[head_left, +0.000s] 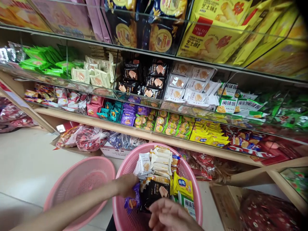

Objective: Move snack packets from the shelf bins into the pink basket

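Observation:
A pink plastic basket (197, 192) stands in front of me with upright rows of snack packets in it. My left hand (128, 185) is inside its left side, fingers closed and partly hidden, on a purple snack packet (132, 200). White packets (145, 162) and a row of cream-coloured packets (161, 162) lie just beyond that hand. Over the near part of the basket hovers my right hand (172, 213), fingers loosely bent and apart, holding nothing visible. Close to its fingertips is a black packet (155, 192). Yellow packets (183, 186) and a green-and-white packet (187, 205) sit at the right.
A second pink basket (72, 189) stands on the tiled floor at the left. Shelves with glass dividers (134, 131) hold many sorted snack packets. Bagged goods (89, 138) sit beneath the lowest shelf. A cardboard box (223, 205) with a dark red bag is at the right.

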A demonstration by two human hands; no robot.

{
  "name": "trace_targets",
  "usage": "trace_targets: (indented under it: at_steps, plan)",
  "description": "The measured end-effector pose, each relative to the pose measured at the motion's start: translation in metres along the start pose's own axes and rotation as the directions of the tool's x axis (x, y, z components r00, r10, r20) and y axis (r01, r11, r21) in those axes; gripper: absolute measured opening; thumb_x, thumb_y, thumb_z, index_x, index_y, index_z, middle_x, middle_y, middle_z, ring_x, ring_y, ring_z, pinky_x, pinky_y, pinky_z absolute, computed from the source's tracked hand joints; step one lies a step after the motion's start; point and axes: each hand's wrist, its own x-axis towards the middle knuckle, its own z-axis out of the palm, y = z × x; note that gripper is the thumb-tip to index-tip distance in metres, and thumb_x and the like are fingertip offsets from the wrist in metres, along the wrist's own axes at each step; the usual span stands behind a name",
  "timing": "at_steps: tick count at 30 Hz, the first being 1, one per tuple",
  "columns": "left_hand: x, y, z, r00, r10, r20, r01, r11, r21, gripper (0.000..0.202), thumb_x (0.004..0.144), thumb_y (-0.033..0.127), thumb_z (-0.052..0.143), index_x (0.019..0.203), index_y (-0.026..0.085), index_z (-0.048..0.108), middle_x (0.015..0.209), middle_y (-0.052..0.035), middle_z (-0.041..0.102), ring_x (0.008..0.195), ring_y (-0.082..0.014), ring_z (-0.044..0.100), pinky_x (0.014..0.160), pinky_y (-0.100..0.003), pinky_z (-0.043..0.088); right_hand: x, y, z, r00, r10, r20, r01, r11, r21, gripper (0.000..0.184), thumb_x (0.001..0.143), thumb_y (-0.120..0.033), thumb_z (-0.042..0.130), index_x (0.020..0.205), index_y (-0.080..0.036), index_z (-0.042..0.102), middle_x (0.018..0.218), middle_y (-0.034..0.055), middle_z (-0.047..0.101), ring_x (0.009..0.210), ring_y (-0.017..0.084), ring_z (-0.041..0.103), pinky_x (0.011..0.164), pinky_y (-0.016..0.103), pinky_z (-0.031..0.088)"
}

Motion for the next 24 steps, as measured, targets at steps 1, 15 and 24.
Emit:
trace_targets:
  at_steps: [1, 15, 24]
  plan:
    - [-0.002, 0.001, 0.002, 1.000, -0.020, -0.021, 0.020, 1.000, 0.024, 0.036, 0.065, 0.024, 0.064, 0.100, 0.015, 0.063, 0.100, -0.0143, 0.069, 0.094, -0.0304, 0.063, 0.078, -0.040, 0.049, 0.004, -0.018, 0.003, 0.999, -0.043, -0.010, 0.042, 0.995, -0.093, 0.032, 0.077, -0.039, 0.064, 0.098, -0.015, 0.060, 0.086, 0.0064, 0.066, 0.072, 0.014, 0.062, 0.067, 0.026, 0.043]
    - [-0.006, 0.005, 0.021, 0.987, -0.089, -0.134, 0.105, 0.988, 0.111, 0.036, 0.072, 0.019, 0.049, 0.105, 0.010, 0.060, 0.107, -0.0183, 0.064, 0.102, -0.0320, 0.059, 0.088, -0.044, 0.047, 0.191, -0.177, -0.013, 0.614, -0.782, 0.109, 0.077, -0.078, -0.994, 0.041, 0.083, -0.013, 0.042, 0.124, -0.011, 0.043, 0.121, 0.0147, 0.050, 0.101, 0.019, 0.054, 0.090, 0.034, 0.043]
    - [-0.036, 0.012, -0.004, 0.982, -0.125, -0.142, 0.116, 0.991, -0.068, 0.036, 0.077, 0.035, 0.049, 0.105, 0.015, 0.060, 0.108, -0.0153, 0.064, 0.103, -0.0326, 0.059, 0.088, -0.046, 0.046, 0.224, -0.196, 0.001, 0.668, -0.648, 0.366, -0.197, -0.628, -0.753, 0.051, 0.088, -0.006, 0.019, 0.139, -0.010, 0.026, 0.135, 0.0198, 0.041, 0.098, 0.026, 0.049, 0.075, 0.039, 0.046]
